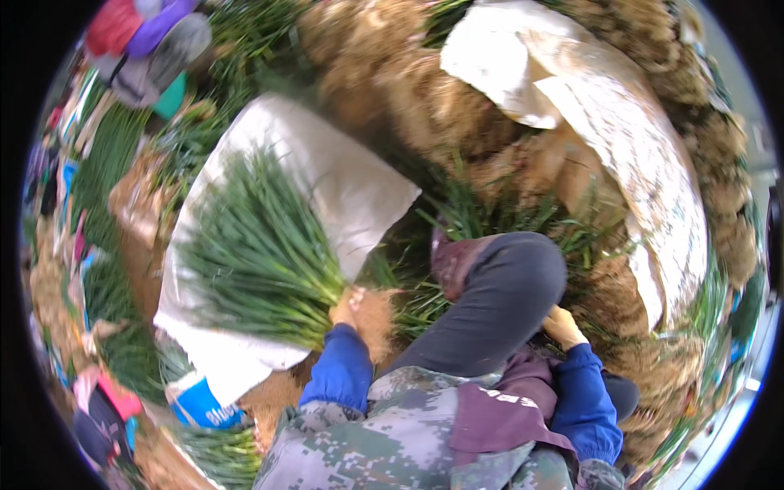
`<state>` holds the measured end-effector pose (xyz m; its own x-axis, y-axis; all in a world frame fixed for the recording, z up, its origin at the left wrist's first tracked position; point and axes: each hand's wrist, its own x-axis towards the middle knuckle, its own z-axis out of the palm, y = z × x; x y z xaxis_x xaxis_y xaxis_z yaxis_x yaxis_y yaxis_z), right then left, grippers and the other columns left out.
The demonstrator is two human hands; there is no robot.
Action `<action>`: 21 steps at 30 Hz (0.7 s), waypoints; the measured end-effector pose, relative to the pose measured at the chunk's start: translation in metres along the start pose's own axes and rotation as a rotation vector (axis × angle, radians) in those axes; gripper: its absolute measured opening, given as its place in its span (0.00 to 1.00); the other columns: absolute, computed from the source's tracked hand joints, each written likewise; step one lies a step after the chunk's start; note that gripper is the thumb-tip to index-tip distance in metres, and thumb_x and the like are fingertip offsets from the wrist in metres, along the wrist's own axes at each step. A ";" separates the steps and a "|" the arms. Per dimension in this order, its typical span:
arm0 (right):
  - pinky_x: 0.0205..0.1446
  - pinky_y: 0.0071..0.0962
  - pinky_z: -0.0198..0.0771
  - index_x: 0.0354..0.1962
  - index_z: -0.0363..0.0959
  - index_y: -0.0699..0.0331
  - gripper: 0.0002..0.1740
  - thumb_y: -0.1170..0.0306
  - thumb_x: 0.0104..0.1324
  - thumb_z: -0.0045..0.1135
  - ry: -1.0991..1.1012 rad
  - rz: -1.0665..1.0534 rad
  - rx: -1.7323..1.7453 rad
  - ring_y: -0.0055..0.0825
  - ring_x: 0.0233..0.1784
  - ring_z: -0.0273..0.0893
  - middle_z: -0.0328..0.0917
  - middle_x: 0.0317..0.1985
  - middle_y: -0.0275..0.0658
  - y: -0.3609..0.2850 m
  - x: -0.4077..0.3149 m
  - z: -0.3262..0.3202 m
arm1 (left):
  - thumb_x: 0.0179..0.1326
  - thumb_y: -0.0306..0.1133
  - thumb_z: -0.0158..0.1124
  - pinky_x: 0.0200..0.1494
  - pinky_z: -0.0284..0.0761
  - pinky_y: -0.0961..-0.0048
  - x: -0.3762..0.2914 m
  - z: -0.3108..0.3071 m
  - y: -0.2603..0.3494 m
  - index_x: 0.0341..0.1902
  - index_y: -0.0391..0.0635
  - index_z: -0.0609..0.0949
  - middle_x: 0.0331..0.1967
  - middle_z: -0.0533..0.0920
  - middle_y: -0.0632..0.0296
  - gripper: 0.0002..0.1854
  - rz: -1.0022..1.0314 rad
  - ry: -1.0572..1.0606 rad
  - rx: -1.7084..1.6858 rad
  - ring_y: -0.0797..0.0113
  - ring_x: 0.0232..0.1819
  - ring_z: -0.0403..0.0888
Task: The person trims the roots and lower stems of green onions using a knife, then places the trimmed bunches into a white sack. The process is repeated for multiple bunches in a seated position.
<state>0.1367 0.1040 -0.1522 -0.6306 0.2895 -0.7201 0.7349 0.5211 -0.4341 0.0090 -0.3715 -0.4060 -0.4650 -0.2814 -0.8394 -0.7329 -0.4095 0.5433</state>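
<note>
My left hand grips a large bunch of long green onion-like seedlings near its base. The leaves fan out to the upper left over a spread white sheet, which looks like an opened sack. A brown mass of roots shows just beside this hand, on the side away from the leaves. My right hand is beside my bent leg, with its fingers partly hidden behind it. What it touches or holds cannot be made out.
Root-on bundles are heaped at upper right, partly under a large whitish sack. Loose green leaves lie around my boot. One person is at upper left, another at lower left. A blue-and-white bag lies near the sheet.
</note>
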 end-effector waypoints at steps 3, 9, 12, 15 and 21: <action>0.49 0.34 0.75 0.53 0.75 0.62 0.20 0.62 0.67 0.52 0.016 -0.071 0.065 0.36 0.41 0.82 0.83 0.40 0.45 -0.026 -0.018 -0.015 | 0.69 0.39 0.54 0.42 0.75 0.76 0.000 0.011 -0.001 0.56 0.38 0.77 0.50 0.83 0.56 0.19 0.154 -0.353 0.344 0.67 0.44 0.84; 0.54 0.42 0.71 0.52 0.73 0.58 0.20 0.58 0.67 0.50 0.349 -0.195 -0.096 0.49 0.50 0.78 0.81 0.44 0.50 -0.024 -0.071 -0.086 | 0.68 0.42 0.53 0.36 0.75 0.73 0.020 0.043 0.042 0.54 0.42 0.77 0.44 0.83 0.55 0.18 0.051 -0.292 0.601 0.65 0.38 0.83; 0.55 0.41 0.71 0.51 0.74 0.57 0.19 0.58 0.67 0.49 0.421 -0.177 -0.069 0.48 0.51 0.77 0.81 0.45 0.48 -0.002 -0.110 -0.124 | 0.68 0.43 0.52 0.33 0.75 0.71 0.021 0.080 0.076 0.53 0.44 0.78 0.40 0.83 0.55 0.18 0.082 -0.277 0.752 0.64 0.35 0.83; 0.53 0.40 0.72 0.49 0.76 0.55 0.18 0.56 0.67 0.50 0.614 -0.123 -0.046 0.47 0.48 0.78 0.82 0.43 0.46 0.032 -0.150 -0.162 | 0.68 0.44 0.52 0.30 0.75 0.70 0.016 0.118 0.122 0.52 0.46 0.78 0.37 0.82 0.55 0.18 0.144 -0.286 0.881 0.63 0.32 0.82; 0.50 0.38 0.74 0.53 0.72 0.58 0.23 0.55 0.66 0.55 1.170 0.358 0.134 0.43 0.44 0.80 0.82 0.40 0.46 0.124 -0.223 -0.235 | 0.68 0.46 0.50 0.25 0.75 0.67 -0.019 0.200 0.254 0.50 0.49 0.78 0.31 0.82 0.54 0.17 0.349 -0.394 1.067 0.61 0.26 0.81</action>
<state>0.3097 0.2932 0.0813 -0.1818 0.9802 0.0786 0.8886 0.1980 -0.4138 -0.2678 -0.2964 -0.2550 -0.7052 0.1279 -0.6974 -0.4930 0.6184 0.6120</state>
